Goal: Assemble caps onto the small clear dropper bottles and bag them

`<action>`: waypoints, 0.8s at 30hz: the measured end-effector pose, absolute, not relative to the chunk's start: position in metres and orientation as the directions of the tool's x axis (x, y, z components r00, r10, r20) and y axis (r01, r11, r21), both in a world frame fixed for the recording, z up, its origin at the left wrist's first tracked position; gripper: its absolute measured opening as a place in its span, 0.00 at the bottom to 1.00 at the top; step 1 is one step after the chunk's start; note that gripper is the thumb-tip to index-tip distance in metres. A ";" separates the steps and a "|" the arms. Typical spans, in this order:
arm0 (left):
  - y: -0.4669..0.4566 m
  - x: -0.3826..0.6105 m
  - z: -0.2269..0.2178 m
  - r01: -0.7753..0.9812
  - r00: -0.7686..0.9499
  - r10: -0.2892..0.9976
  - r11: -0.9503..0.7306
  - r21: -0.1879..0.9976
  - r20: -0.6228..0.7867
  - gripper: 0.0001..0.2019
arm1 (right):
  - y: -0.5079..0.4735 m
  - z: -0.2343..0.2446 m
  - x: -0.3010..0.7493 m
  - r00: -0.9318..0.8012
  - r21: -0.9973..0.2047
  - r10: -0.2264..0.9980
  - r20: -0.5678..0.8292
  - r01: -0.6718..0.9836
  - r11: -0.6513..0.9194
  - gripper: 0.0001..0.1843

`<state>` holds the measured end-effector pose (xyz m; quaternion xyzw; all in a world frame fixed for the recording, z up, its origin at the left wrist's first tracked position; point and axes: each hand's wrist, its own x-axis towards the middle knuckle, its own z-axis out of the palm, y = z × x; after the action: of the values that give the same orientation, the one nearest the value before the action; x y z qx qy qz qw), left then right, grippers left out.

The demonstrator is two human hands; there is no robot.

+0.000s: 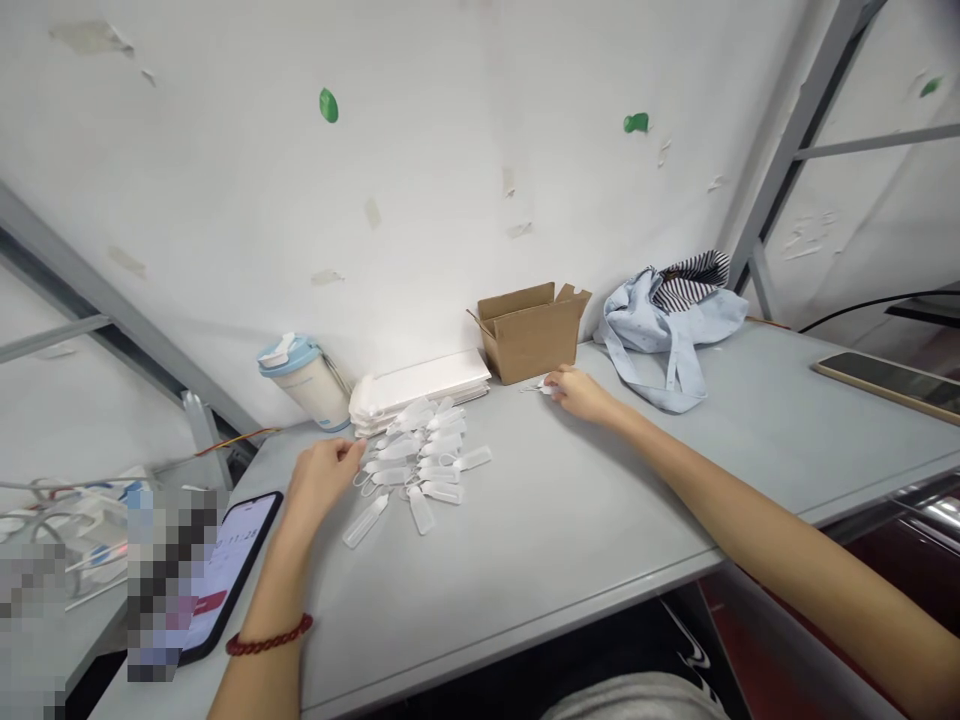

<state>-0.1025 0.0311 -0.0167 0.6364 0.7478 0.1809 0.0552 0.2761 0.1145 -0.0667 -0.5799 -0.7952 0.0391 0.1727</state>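
Observation:
A loose pile of small translucent white tags point(439, 445) with thin loops lies on the grey table. At the pile's left edge is my left hand point(321, 480), its fingers curled and thumb and forefinger close together; whether anything is between them is hidden. My right hand point(581, 393) reaches out over the table just in front of the open cardboard box point(531, 345). Its thumb and fingers pinch one white tag point(541, 387), whose loop end points left. Most of that tag is covered by the fingers.
Behind the pile sits a stack of white flat packets point(420, 383), with a blue-lidded cup point(311, 385) to its left. A phone point(232, 570) lies by my left forearm. A light blue cloth bag point(671, 320) and another phone point(892, 385) are on the right.

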 end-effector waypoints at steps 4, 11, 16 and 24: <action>0.030 -0.098 -0.019 0.934 -0.169 0.961 0.085 0.346 0.220 0.19 | 0.113 -0.066 0.273 -0.299 -0.299 0.925 0.233 0.883 0.361 0.15; 0.016 -0.060 -0.016 0.797 -0.143 0.950 -0.056 0.601 0.277 0.18 | 0.090 -0.051 0.252 -0.366 -0.418 0.858 0.360 0.759 0.499 0.14; 0.005 -0.035 -0.016 0.558 0.012 0.993 -0.105 0.823 0.119 0.17 | 0.056 -0.031 0.229 -0.389 -0.672 0.835 0.389 0.500 0.546 0.11; 0.005 -0.022 -0.025 0.405 0.245 0.970 -0.110 0.908 0.008 0.19 | 0.031 -0.026 0.208 -0.465 -0.756 0.805 0.369 0.355 0.551 0.12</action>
<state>-0.0217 0.0046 -0.0251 0.6660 0.5160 0.3336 0.4228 0.2076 0.0308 -0.0258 -0.3625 -0.7996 0.3052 0.3689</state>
